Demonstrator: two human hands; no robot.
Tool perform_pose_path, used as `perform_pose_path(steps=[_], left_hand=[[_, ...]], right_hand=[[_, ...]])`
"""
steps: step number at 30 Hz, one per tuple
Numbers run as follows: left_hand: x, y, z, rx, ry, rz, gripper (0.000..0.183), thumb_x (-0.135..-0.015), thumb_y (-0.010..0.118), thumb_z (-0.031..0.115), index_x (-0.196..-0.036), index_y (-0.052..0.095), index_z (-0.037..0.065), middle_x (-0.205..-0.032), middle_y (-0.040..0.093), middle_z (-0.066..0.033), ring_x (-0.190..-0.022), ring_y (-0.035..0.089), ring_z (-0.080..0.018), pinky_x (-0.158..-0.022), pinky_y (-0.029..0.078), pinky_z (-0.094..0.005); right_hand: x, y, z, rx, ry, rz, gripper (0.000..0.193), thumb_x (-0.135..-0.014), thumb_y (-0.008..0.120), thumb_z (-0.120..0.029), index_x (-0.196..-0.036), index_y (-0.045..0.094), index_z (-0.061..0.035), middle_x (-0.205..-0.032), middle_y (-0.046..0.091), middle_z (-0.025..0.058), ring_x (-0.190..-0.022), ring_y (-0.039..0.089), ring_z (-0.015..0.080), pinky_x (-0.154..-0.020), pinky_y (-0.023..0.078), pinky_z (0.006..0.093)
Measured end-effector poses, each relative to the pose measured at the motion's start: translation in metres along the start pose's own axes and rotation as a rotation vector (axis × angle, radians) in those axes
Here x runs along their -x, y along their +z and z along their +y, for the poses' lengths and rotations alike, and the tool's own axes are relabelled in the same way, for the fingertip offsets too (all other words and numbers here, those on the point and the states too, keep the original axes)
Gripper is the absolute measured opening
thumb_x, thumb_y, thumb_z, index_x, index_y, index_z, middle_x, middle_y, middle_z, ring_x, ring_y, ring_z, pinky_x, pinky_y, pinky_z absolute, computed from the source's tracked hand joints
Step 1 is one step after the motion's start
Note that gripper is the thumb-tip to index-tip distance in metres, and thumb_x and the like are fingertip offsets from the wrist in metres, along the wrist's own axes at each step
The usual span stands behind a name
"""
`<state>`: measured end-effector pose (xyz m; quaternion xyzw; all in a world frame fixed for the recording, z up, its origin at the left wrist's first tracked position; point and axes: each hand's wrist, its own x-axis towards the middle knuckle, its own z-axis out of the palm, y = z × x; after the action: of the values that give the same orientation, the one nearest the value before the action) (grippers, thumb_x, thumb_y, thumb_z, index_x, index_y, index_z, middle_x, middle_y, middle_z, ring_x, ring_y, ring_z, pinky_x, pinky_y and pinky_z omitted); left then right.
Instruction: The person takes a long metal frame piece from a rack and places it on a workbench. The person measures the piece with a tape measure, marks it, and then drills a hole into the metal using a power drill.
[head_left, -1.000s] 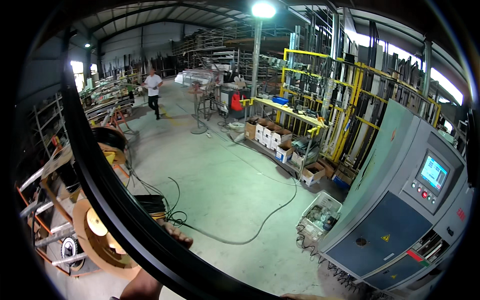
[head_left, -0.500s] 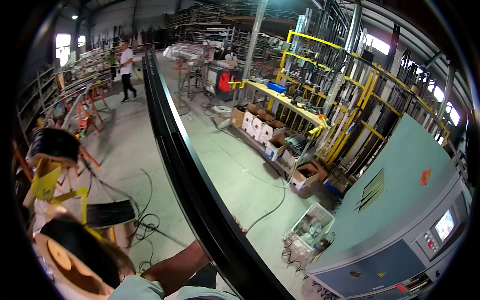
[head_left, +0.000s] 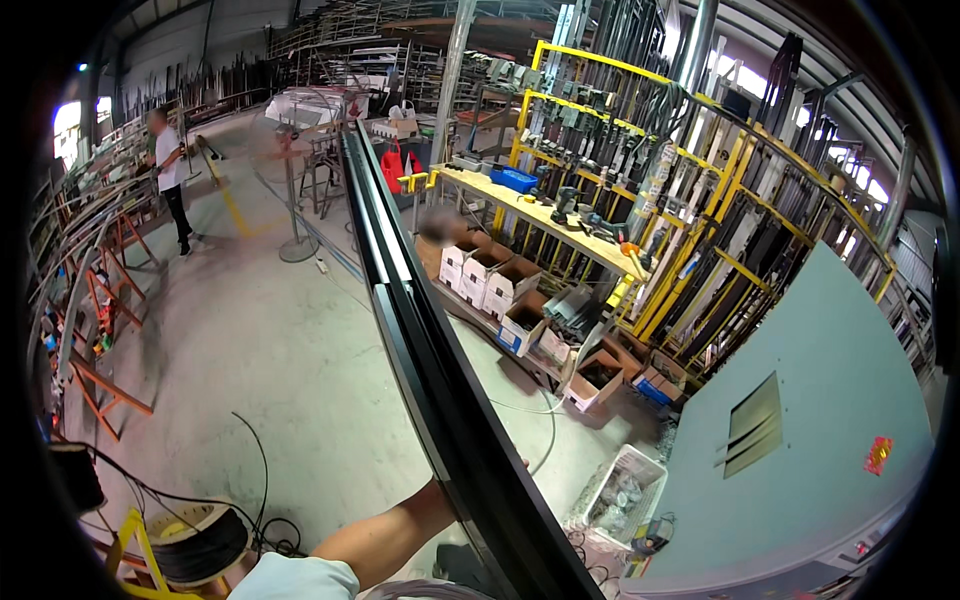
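A long black metal profile (head_left: 440, 370) with lengthwise grooves runs from the bottom edge up toward the far middle, its far end pointing at the racks. My left hand (head_left: 440, 500) supports it near the bottom of the view, closed around its underside. The forearm reaches in from the lower left, with a pale sleeve behind it. Most of the fingers are hidden behind the profile; only a fingertip shows along its right edge. My right hand is out of view.
A workbench (head_left: 560, 225) with power tools stands beyond the profile, with cardboard boxes (head_left: 510, 285) below. At right are a white crate (head_left: 625, 500) and a large grey-green machine (head_left: 800, 400). Orange trestles (head_left: 110, 390) and a cable spool (head_left: 200, 545) lie left; a person (head_left: 170, 170) stands farther back.
The view has turned right, so the far person and trestles sit farther left. In the picture the profile's far end has shifted right. My left hand still grips it.
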<state>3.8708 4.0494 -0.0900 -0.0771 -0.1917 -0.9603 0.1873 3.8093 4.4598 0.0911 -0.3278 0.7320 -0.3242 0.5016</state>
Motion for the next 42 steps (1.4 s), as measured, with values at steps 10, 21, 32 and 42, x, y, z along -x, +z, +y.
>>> perform_pose_path(steps=[10, 21, 32, 42], left_hand=[[-0.232, -0.156, 0.133, 0.111, -0.082, 0.204, 0.013, -0.095, 0.068, 0.017, -0.105, 0.068, 0.007, -0.101, 0.071, -0.0080, -0.103, 0.069, -0.0260, -0.104, 0.051, -0.0424], [-0.464, -0.273, 0.233, 0.055, -0.003, 0.323, 0.006, -0.098, 0.061, 0.011, -0.101, 0.065, 0.010, -0.094, 0.068, -0.0034, -0.094, 0.067, -0.0197, -0.108, 0.045, -0.0383], [-0.754, -0.417, 0.276, 0.485, 0.170, 0.086, 0.006, -0.095, 0.060, 0.010, -0.090, 0.063, 0.007, -0.084, 0.064, -0.0051, -0.086, 0.062, -0.0198, -0.100, 0.046, -0.0351], [-0.919, -0.508, 0.330, 0.499, 0.276, 0.057, 0.009, -0.096, 0.060, 0.011, -0.092, 0.065, 0.006, -0.081, 0.063, -0.0065, -0.086, 0.063, -0.0211, -0.099, 0.048, -0.0362]], right_hand=[[-0.282, -0.125, -0.061, -0.139, -0.020, -0.078, 0.088, -0.060, 0.094, -0.018, -0.136, 0.056, 0.0027, -0.123, 0.067, 0.0112, -0.115, 0.059, 0.0208, -0.102, 0.047, 0.0352], [-0.524, -0.301, -0.175, -0.125, 0.001, -0.218, 0.088, -0.065, 0.092, -0.012, -0.141, 0.051, 0.0034, -0.128, 0.063, 0.0099, -0.117, 0.057, 0.0195, -0.103, 0.047, 0.0354], [-0.764, -0.479, -0.255, 0.040, -0.021, -0.128, 0.100, -0.061, 0.091, -0.012, -0.147, 0.044, 0.0019, -0.136, 0.058, 0.0157, -0.127, 0.053, 0.0248, -0.110, 0.041, 0.0371], [-0.931, -0.609, -0.341, 0.177, 0.005, -0.201, 0.103, -0.061, 0.091, -0.015, -0.150, 0.041, 0.0016, -0.143, 0.055, 0.0202, -0.134, 0.052, 0.0280, -0.113, 0.040, 0.0369]])
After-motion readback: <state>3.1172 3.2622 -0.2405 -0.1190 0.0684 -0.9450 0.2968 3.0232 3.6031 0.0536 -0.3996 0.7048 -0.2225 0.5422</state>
